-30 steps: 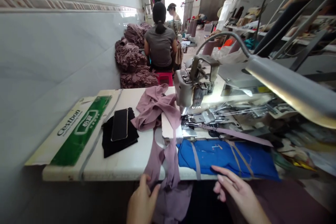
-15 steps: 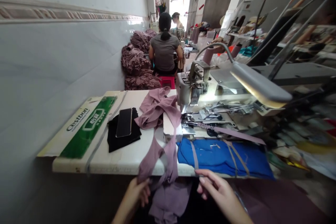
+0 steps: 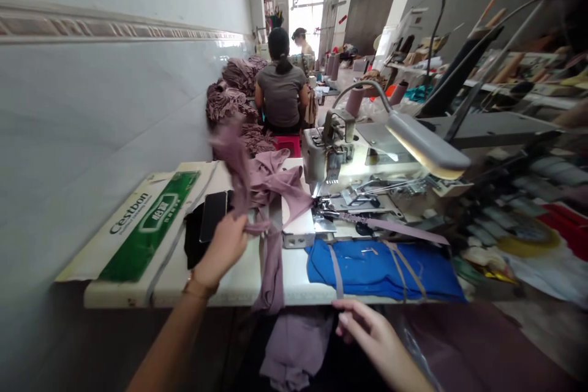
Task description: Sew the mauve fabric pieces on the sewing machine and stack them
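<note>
My left hand [image 3: 226,239] is closed on a mauve fabric piece [image 3: 239,174], which swings up blurred over the table beside the phone. More mauve fabric [image 3: 280,180] lies beside the sewing machine [image 3: 328,156], and a strip of it hangs over the table's front edge. Low at the front edge, my right hand [image 3: 361,327] has its fingers curled near the end of a grey band around the blue cloth [image 3: 386,269]; whether it pinches anything is unclear. Another mauve piece [image 3: 296,346] rests on my lap.
A phone [image 3: 214,215] sits on black cloth [image 3: 195,245] beside a green and white cardboard sheet [image 3: 151,220]. The machine's lamp [image 3: 427,141] arches over the right side. Ahead, a person [image 3: 281,89] sits with their back to me, near mauve fabric heaps [image 3: 227,98].
My left hand has risen from the table's front edge to beside the phone, swinging the mauve fabric piece upward and away. My right hand stays at the front edge. The view has shifted slightly.
</note>
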The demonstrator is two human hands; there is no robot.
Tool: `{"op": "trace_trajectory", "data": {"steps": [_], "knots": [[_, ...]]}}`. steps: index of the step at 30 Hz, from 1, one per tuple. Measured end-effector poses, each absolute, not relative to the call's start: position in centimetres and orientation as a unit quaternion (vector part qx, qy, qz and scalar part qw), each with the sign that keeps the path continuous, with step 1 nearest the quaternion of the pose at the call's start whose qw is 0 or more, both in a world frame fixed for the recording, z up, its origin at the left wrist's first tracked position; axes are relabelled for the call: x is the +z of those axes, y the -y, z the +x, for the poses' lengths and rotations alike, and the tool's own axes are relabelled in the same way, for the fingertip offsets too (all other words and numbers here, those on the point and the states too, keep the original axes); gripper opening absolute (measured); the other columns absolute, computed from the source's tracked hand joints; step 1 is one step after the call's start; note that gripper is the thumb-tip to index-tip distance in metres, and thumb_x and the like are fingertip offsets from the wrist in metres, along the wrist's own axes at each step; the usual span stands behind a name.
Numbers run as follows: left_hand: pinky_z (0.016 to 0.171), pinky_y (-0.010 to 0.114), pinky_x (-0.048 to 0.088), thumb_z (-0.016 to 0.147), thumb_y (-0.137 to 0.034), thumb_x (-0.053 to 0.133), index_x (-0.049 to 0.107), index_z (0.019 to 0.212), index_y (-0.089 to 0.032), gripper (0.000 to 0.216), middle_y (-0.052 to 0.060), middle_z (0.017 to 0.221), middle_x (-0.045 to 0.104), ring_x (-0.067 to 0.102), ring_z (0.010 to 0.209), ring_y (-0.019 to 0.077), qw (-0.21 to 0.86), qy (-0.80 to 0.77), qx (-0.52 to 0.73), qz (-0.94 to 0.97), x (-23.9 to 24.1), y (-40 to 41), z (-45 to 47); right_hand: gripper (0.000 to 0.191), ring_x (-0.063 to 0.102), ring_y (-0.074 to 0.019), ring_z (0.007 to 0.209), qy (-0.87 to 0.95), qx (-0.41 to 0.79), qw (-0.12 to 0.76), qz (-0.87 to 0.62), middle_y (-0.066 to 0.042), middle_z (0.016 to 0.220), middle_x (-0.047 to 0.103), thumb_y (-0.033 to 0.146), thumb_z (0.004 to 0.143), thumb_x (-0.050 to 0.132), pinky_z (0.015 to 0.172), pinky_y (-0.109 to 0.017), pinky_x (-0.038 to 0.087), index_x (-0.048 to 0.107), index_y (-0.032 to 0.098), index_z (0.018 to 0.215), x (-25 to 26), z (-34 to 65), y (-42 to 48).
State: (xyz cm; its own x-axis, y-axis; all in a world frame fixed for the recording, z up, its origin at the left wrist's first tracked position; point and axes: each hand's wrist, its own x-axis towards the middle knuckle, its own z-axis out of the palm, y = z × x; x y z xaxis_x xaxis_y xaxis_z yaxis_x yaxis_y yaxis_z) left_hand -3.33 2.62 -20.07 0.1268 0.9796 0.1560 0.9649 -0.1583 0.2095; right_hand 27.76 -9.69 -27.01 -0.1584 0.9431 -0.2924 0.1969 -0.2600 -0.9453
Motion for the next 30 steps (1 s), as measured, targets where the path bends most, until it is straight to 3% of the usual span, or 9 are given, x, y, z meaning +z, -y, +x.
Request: {"op": "trace_trajectory", "data": {"steps": [3, 6, 10, 12, 14, 17, 24, 27, 30], "knots": [[0.096, 0.041, 0.048, 0.081, -0.008, 0.045, 0.065, 0.104, -0.014, 0.031, 0.014, 0.114, 0.062, 0.058, 0.111, 0.0262, 0.064, -0.626, 0.136, 0.766, -25.0, -1.0, -1.6, 0.036, 0.066, -0.0222, 0.064, 0.512, 0.575, 0.305, -0.560, -0.003, 0.067, 0.072, 0.048, 0.082, 0.061, 0.062, -0.032, 0.052, 0.073, 0.019, 0.098, -28.6, 27.9, 11.2], [0.107, 0.052, 0.040, 0.081, -0.005, 0.041, 0.051, 0.132, -0.014, 0.053, 0.018, 0.141, 0.045, 0.041, 0.134, 0.0319, 0.046, -0.648, 0.237, 0.723, -26.9, 3.2, -0.9, 0.032, 0.068, -0.0227, 0.067, 0.531, 0.568, 0.273, -0.566, -0.003, 0.069, 0.073, 0.043, 0.086, 0.057, 0.063, -0.031, 0.053, 0.072, 0.019, 0.099, -30.8, 28.6, 12.1], [0.110, 0.048, 0.041, 0.081, -0.004, 0.040, 0.047, 0.137, -0.026, 0.061, 0.011, 0.138, 0.052, 0.045, 0.133, 0.0259, 0.109, -0.525, 0.336, 0.774, -27.4, 8.4, 2.1, 0.027, 0.068, -0.0308, 0.102, 0.613, 0.500, 0.246, -0.560, -0.011, 0.105, 0.076, 0.031, 0.085, 0.057, 0.091, -0.039, 0.052, 0.073, 0.019, 0.103, -34.6, 28.0, 11.4], [0.108, 0.042, 0.046, 0.082, -0.005, 0.040, 0.046, 0.138, -0.026, 0.061, 0.010, 0.137, 0.055, 0.048, 0.132, 0.0236, 0.170, -0.433, 0.295, 0.834, -28.1, 9.6, 4.2, 0.037, 0.058, -0.0342, 0.122, 0.651, 0.454, 0.236, -0.560, -0.014, 0.124, 0.069, 0.025, 0.081, 0.059, 0.106, -0.044, 0.042, 0.070, 0.018, 0.115, -36.6, 26.6, 10.4], [0.111, 0.044, 0.043, 0.085, -0.008, 0.042, 0.043, 0.142, -0.023, 0.058, 0.012, 0.145, 0.047, 0.039, 0.139, 0.0260, 0.185, -0.437, 0.252, 0.843, -29.3, 9.6, 5.7, 0.042, 0.052, -0.0357, 0.128, 0.668, 0.430, 0.226, -0.564, -0.014, 0.127, 0.067, 0.022, 0.081, 0.056, 0.112, -0.049, 0.034, 0.067, 0.018, 0.121, -38.4, 24.8, 9.1], [0.112, 0.054, 0.038, 0.092, -0.019, 0.043, 0.041, 0.142, -0.014, 0.051, 0.019, 0.150, 0.038, 0.032, 0.142, 0.0324, 0.139, -0.580, 0.262, 0.759, -30.7, 8.4, 5.1, 0.040, 0.053, -0.0346, 0.128, 0.667, 0.426, 0.224, -0.569, -0.013, 0.125, 0.069, 0.024, 0.085, 0.051, 0.112, -0.051, 0.033, 0.067, 0.021, 0.122, -40.3, 22.7, 7.3], [0.100, 0.051, 0.048, 0.092, -0.024, 0.044, 0.063, 0.112, -0.012, 0.030, 0.018, 0.123, 0.061, 0.057, 0.118, 0.0311, 0.093, -0.663, 0.326, 0.667, -30.0, 7.9, -1.6, 0.035, 0.059, -0.0385, 0.117, 0.660, 0.421, 0.233, -0.577, -0.016, 0.113, 0.073, 0.028, 0.084, 0.051, 0.106, -0.054, 0.038, 0.070, 0.019, 0.112, -41.1, 23.3, 7.0], [0.099, 0.041, 0.048, 0.093, -0.017, 0.041, 0.065, 0.110, -0.018, 0.029, 0.012, 0.111, 0.067, 0.061, 0.110, 0.0236, 0.171, -0.572, 0.349, 0.722, -28.9, 9.5, -0.5, 0.029, 0.065, -0.0347, 0.105, 0.682, 0.435, 0.241, -0.536, -0.015, 0.106, 0.074, 0.032, 0.088, 0.051, 0.096, -0.046, 0.047, 0.070, 0.017, 0.104, -39.0, 24.1, 8.9], [0.106, 0.038, 0.042, 0.087, -0.016, 0.052, 0.056, 0.130, -0.023, 0.043, 0.009, 0.127, 0.062, 0.056, 0.119, 0.0224, 0.346, -0.467, 0.263, 0.770, -28.1, 10.3, 2.1, 0.024, 0.067, -0.0247, 0.084, 0.696, 0.466, 0.248, -0.487, -0.007, 0.088, 0.072, 0.035, 0.093, 0.050, 0.078, -0.032, 0.052, 0.067, 0.019, 0.092, -35.3, 24.6, 10.6]]}}
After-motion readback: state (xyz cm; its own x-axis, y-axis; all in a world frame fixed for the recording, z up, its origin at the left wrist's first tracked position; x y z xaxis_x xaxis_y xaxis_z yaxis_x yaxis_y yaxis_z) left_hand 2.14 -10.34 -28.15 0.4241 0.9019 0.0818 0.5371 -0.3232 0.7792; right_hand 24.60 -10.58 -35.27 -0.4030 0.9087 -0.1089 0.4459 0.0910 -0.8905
